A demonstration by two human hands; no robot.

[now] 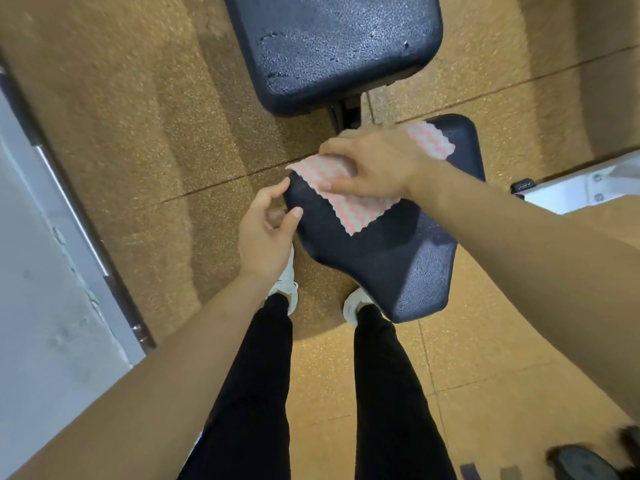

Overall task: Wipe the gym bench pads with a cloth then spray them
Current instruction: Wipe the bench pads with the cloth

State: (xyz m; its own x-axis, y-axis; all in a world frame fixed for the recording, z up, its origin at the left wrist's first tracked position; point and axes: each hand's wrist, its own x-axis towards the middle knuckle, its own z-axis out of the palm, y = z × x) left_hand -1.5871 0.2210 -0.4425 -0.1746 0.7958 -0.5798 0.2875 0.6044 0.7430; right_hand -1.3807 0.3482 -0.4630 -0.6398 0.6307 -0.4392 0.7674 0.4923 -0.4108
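A dark blue seat pad of the gym bench lies just in front of my legs. On its far half lies a pink and white zigzag cloth, and my right hand presses flat on it. My left hand rests at the pad's left edge, fingers apart, with the thumb and a fingertip touching the rim. Beyond a gap, the larger dark blue back pad stretches away; its surface looks speckled and shiny. No spray bottle is in view.
The floor is tan speckled rubber tiling. A grey wall with a metal rail runs along the left. A white machine frame juts in at the right. A dark shoe shows at the bottom right corner.
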